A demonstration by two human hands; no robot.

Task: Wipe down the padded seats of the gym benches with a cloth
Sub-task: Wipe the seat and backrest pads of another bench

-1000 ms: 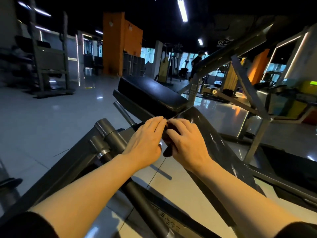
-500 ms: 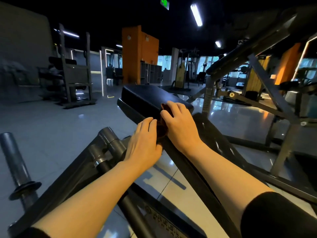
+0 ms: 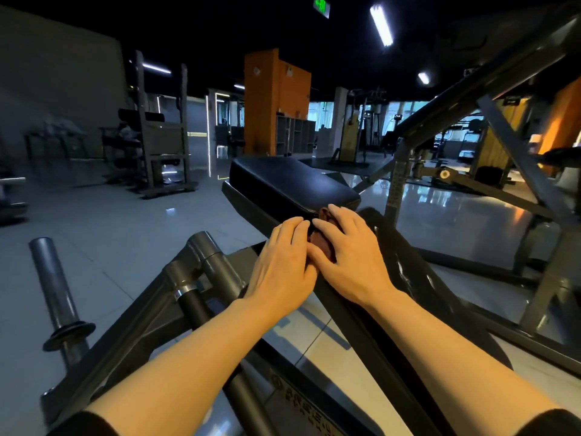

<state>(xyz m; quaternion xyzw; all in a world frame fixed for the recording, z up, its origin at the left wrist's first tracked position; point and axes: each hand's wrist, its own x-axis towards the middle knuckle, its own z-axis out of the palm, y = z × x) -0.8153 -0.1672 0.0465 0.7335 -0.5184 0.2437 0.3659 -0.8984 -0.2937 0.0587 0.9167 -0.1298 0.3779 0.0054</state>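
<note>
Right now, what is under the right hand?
A dark reddish cloth lies under the right hand, at the near edge of the black padded seat. Most of the cloth is covered; the left hand touches beside it.

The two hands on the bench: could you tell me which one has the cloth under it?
The right hand: the reddish-brown cloth shows beneath its fingers, while the left hand rests beside it.
</note>
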